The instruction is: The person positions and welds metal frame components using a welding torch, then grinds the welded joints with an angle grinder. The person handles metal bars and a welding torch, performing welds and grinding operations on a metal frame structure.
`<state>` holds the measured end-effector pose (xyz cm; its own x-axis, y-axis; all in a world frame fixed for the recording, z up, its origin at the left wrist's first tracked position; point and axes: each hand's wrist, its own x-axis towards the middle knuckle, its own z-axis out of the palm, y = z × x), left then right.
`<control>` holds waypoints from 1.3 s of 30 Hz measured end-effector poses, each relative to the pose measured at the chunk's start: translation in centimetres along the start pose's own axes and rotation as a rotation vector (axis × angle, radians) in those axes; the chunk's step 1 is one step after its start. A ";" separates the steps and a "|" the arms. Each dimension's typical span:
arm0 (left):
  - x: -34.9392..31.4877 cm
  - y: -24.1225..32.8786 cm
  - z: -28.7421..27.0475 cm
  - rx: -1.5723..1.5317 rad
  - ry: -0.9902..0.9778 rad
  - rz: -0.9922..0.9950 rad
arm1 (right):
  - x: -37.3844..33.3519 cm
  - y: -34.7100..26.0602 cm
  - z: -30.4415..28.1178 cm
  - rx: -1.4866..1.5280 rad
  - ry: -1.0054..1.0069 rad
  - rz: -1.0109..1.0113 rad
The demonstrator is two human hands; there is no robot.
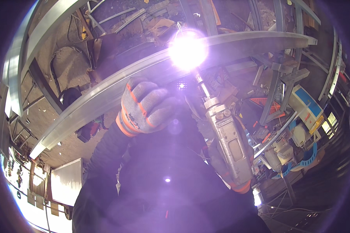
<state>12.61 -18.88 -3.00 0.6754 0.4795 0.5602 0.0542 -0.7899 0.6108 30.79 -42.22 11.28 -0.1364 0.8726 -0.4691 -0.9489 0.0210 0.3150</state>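
Your right hand (pixel 218 158) has fingers clamped on the torch (pixel 226 136), glare (pixel 188 50) at its tip. Your left hand (pixel 147 105) curls at the beam (pixel 93 100); can't tell if fingers grip.

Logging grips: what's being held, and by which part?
The right hand holds the metal torch by its thick rear body; whether the curled left hand grips anything cannot be told.

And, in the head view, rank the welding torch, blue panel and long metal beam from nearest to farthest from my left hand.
From your left hand:
1. Long metal beam, right beside it
2. Welding torch, to its right
3. Blue panel, far right
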 end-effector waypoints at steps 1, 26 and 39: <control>0.0 0.2 -0.3 -0.011 -0.026 -0.008 | -0.1 0.0 0.0 -0.001 0.002 -0.001; 0.0 -1.4 -6.1 0.342 -0.011 -0.395 | -2.6 -1.2 -0.4 0.007 0.114 0.029; 0.2 -1.2 -6.1 0.372 -0.014 -0.405 | -3.4 -1.8 -1.0 0.043 0.155 0.057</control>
<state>8.14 -15.48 -0.23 0.5559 0.7705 0.3121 0.5667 -0.6259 0.5358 32.67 -45.72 11.47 -0.2352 0.7874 -0.5697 -0.9256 -0.0027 0.3785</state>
